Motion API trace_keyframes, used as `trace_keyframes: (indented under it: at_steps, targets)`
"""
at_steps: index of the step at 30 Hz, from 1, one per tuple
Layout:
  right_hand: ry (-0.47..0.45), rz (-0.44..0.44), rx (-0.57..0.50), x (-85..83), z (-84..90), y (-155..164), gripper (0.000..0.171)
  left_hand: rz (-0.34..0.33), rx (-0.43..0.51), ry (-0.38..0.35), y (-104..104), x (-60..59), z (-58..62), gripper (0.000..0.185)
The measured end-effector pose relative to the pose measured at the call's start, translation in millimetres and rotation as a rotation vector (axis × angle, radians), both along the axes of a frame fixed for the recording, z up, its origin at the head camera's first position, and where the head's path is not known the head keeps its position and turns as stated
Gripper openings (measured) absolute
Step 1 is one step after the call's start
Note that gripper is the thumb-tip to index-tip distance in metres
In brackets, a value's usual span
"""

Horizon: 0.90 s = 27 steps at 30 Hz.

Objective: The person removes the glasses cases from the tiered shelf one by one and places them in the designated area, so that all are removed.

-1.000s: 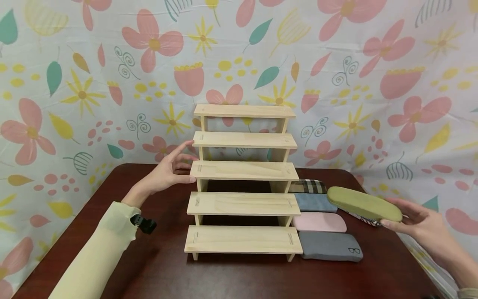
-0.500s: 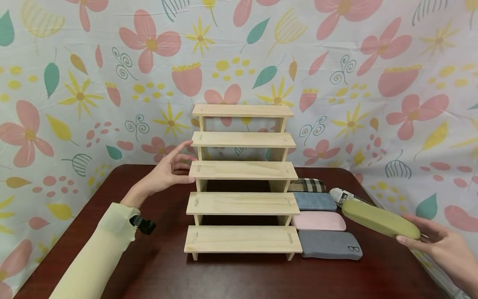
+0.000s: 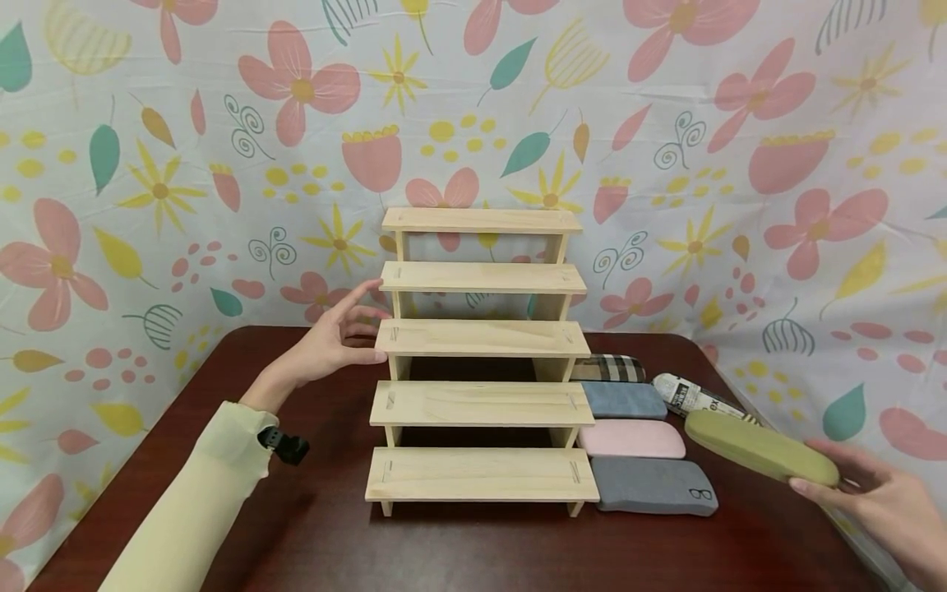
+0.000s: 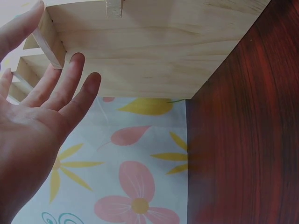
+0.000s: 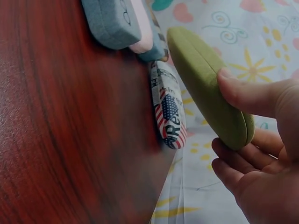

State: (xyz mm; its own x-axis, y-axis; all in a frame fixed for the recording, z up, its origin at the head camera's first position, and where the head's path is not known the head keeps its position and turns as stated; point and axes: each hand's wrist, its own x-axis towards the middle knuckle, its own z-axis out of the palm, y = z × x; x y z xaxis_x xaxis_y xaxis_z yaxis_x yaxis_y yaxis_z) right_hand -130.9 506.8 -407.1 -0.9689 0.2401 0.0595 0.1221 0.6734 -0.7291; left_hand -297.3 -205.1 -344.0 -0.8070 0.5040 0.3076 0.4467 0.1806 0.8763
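Observation:
My right hand (image 3: 876, 493) grips one end of a green glasses case (image 3: 762, 446) at the right of the table, thumb on its near side. In the right wrist view the green case is tilted, above a glasses case with newspaper and flag print (image 5: 168, 105). My left hand (image 3: 333, 337) touches the left side of a five-step wooden display rack (image 3: 481, 403), fingers loosely spread at its middle shelves. In the left wrist view the fingertips (image 4: 77, 58) lie along the rack's side panel.
Right of the rack lie a grey case (image 3: 651, 487), a pink case (image 3: 632, 437), a blue case (image 3: 621, 400) and a plaid case (image 3: 610, 367) in a row. The dark red table (image 3: 473, 551) meets a flowered cloth (image 3: 473, 99) behind and at right.
My right hand has moved right and toward me with the green glasses case, uncovering more of the printed case. The left hand has stayed at the rack.

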Motion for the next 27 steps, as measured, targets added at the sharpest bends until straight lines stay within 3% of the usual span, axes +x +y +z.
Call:
trace_keyframes:
  at_steps: [16, 27]
  targets:
    - [0.089, 0.005, 0.175, -2.2, -15.8, 2, 0.075, 0.001, 0.001, 0.001, 0, -0.8, -1.1, 0.106]
    - [0.039, -0.019, 0.219, -9.7, -25.1, 1, 0.080, -0.003, 0.001, -0.001, 0, -0.9, -0.5, 0.106]
